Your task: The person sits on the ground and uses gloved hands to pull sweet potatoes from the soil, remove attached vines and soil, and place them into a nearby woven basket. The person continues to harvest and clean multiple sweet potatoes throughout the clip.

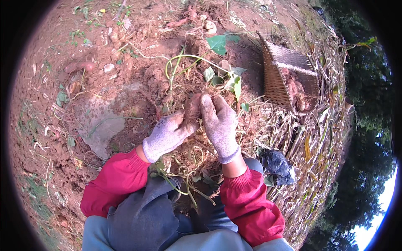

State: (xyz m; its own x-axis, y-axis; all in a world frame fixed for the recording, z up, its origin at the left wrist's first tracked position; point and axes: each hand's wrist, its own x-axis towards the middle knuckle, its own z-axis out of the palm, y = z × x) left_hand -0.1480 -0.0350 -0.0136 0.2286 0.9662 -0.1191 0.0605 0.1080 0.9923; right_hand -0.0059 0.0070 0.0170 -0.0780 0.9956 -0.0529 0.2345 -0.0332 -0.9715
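A reddish sweet potato (192,108) coated in soil is between my two hands, above the dug earth. My left hand (168,133), in a dirt-stained pale knit glove, grips it from the left and below. Gloved the same way, my right hand (220,125) pinches its upper right end with thumb and fingers. My fingers hide part of the tuber. A green sweet potato vine (171,73) with leaves curls just beyond it. Under my hands is a tangle of fine roots and cut stems (198,153).
A woven wicker basket (273,78) lies tipped at right, holding several sweet potatoes (295,89). More tubers rest on the soil at left (80,66) and far ahead (177,23). A flat stone (105,125), a black plastic bag (278,166) and dry corn stalks (295,142) lie around.
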